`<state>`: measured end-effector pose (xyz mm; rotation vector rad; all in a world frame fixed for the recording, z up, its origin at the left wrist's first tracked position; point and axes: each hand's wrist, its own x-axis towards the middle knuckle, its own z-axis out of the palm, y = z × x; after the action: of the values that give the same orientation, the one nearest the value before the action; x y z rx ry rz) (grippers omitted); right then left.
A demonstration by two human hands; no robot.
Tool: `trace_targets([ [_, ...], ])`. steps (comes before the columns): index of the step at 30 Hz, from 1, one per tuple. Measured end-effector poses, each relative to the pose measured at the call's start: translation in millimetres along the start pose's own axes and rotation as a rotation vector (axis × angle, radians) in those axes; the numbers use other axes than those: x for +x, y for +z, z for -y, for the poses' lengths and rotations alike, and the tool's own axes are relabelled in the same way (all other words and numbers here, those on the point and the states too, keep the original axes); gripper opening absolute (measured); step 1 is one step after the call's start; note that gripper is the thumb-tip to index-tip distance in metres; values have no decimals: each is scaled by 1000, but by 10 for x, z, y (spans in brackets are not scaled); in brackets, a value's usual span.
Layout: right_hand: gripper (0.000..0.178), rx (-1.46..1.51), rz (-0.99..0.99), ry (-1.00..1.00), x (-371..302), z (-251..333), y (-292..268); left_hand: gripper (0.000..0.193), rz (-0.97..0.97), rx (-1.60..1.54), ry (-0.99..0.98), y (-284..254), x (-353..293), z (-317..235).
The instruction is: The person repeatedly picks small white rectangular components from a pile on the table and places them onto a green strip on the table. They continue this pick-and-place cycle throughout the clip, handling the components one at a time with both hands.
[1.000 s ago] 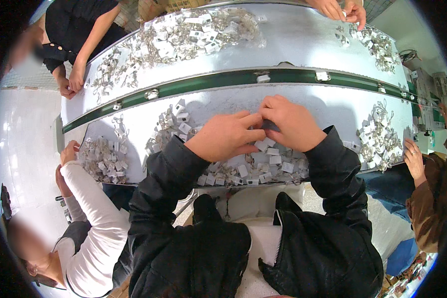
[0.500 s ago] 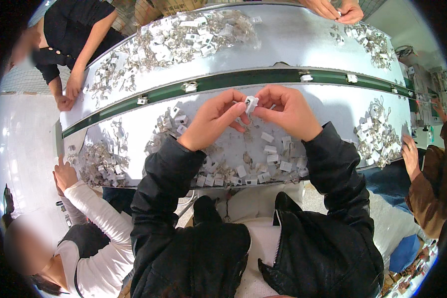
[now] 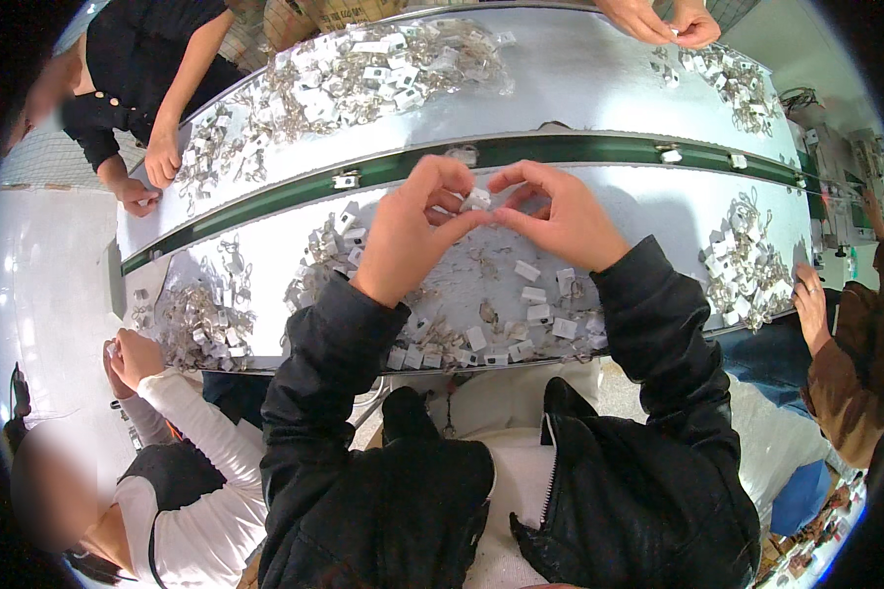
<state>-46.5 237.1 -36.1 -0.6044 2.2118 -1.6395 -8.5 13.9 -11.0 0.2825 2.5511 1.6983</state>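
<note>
Above the near tabletop, a small white plastic box-shaped piece [image 3: 475,199] sits between my fingertips. My left hand [image 3: 413,228] pinches it from the left, thumb below and fingers curled behind. From the right, my right hand [image 3: 567,221] closes thumb and forefinger at its edge, and the two thumb tips nearly meet. Fingers cover much of the piece. Under my hands, loose white pieces [image 3: 538,314] with metal rings or chains lie along the table's near edge. More of them form a pile [image 3: 314,260] beside my left wrist.
A green conveyor belt [image 3: 570,149], carrying spaced white pieces, runs just beyond my hands. A large heap [image 3: 363,79] covers part of the far table. Other piles [image 3: 206,319] [image 3: 746,260] flank me. Co-workers' hands [image 3: 136,358] [image 3: 812,309] rest at both sides; others work across the belt.
Both hands have turned the white piece, and it now sits slightly further left and deeper between my fingers. Pieces on the belt have shifted right. The left co-worker's hands have moved slightly.
</note>
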Motion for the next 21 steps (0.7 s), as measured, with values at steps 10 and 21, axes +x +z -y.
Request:
trace_targets([
  [10,15,142,119,196,33,-64,-6,26,-5,-148,-74,2,36,41],
  [21,11,-457,-27,-201,8,-176,-43,24,38,521,368,107,39,119],
])
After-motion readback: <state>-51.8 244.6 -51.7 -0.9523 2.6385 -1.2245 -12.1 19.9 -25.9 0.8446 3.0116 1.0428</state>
